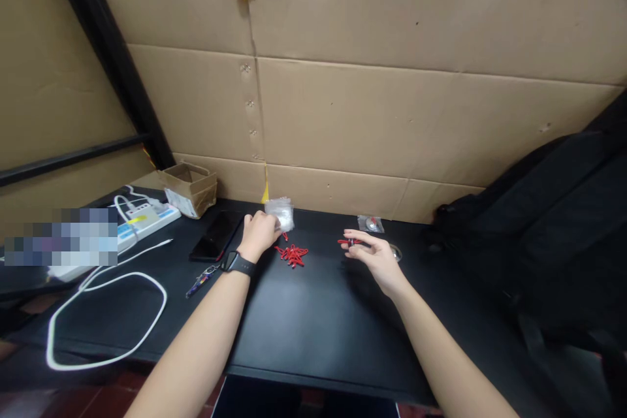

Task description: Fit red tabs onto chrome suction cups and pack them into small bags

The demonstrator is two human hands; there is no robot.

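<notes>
My left hand [261,233], with a black watch on its wrist, has its fingers curled at a stack of small clear plastic bags [285,214]. Its fingertips pinch at the near edge of the bags and are partly hidden. Just in front lies a pile of red cord loops [292,256], with one more red piece close to the fingertips. On the right, my right hand [375,258] pinches a red cord loop [343,242] between thumb and fingers, above the table; a small shiny part shows on it. Behind that hand lies a clear bag with a round metallic item [371,224].
A round metallic object [396,252] sits partly behind my right hand. On the left are a black phone [215,236], a keychain [200,282], a white cable [164,300], a power strip [147,225] and a cardboard box [193,189]. A black backpack [553,228] stands at right.
</notes>
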